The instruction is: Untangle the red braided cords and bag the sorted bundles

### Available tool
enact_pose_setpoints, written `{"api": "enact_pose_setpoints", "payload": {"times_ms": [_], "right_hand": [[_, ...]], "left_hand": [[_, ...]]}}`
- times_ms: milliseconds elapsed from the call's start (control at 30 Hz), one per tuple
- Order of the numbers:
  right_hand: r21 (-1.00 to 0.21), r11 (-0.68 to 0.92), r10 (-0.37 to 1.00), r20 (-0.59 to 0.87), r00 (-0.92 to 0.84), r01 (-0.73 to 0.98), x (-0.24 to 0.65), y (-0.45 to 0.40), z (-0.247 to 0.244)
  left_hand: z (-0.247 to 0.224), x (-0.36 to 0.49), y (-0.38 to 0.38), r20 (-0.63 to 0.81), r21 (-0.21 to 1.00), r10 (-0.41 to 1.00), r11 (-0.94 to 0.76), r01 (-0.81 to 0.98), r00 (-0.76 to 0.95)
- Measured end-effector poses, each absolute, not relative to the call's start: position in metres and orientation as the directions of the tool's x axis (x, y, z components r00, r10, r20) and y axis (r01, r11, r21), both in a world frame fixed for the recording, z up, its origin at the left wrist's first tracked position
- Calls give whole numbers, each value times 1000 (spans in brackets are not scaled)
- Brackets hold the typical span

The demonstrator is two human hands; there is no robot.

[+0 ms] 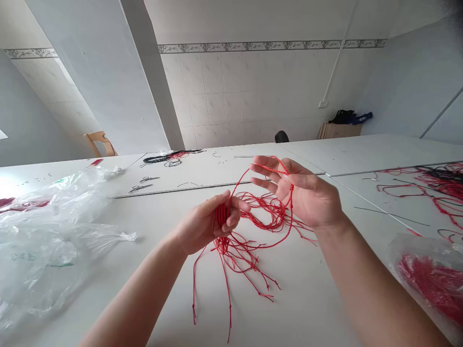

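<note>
My left hand is closed round a gathered bundle of red braided cords. Their knotted ends fan out below it over the white table. One strand rises from this fist across to my right hand, which is held higher, palm towards me. There a red cord loops over the fingers and passes under the thumb, then hangs in a curve back to the bundle. The thumb lies against the cord while the other fingers are partly spread. Behind both hands a coil of red cords rests on the table.
Clear plastic bags cover the table's left side. Scissors and black cords lie farther back. On the right are loose red and black cords and a bag of red cords. A seam crosses the tabletop.
</note>
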State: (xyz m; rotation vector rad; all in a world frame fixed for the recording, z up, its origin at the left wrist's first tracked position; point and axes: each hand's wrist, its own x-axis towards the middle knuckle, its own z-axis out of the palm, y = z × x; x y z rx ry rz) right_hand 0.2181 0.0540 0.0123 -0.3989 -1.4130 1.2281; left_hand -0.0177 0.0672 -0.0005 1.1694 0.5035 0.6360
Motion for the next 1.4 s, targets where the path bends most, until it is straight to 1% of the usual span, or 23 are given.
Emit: {"api": "enact_pose_setpoints", "payload": {"times_ms": [100,167,267,300,367,467,567,667,767,900,1067,1200,1300,1400], "right_hand": [[-873,364,888,430,-161,-325,216,63,4],[-915,337,926,364,-99,-221,214,70,-5],[-956,285,953,290,-85,-64,212,81,-16],[-963,265,959,268,-93,-45,211,83,-18],[-972,228,967,233,-105,-64,208,85,-21],[-975,197,967,211,-141,-105,202,84,-24],[-976,193,959,210,-189,-102,198,82,-25],[-970,230,949,242,-201,-82,196,79,-24],[-964,259,929,268,-257,-68,197,75,-19],[-981,192,929,192,-317,-32,198,71,-15],[-985,158,919,119,-377,73,202,67,-11],[-968,186,891,93,-444,171,205,64,-6],[-924,241,909,107,-402,298,204,62,-6],[-867,279,928,132,-349,412,202,62,-9]], "left_hand": [[5,-22,65,-5,935,670,266,-233,742],[11,-26,62,34,926,661,260,-272,749],[25,-37,57,134,908,702,196,-370,700],[30,-42,55,172,901,724,158,-404,668],[39,-51,53,232,885,763,92,-457,603],[48,-60,51,268,845,811,61,-532,519],[50,-62,52,250,795,866,70,-602,432],[51,-60,54,206,751,911,88,-654,358],[52,-59,55,175,709,920,130,-693,351],[54,-61,54,168,671,914,168,-722,369],[57,-67,52,129,595,924,218,-774,360],[60,-76,53,62,485,923,304,-820,379],[61,-80,52,33,399,903,380,-834,427],[63,-80,47,41,347,882,428,-834,470]]}}
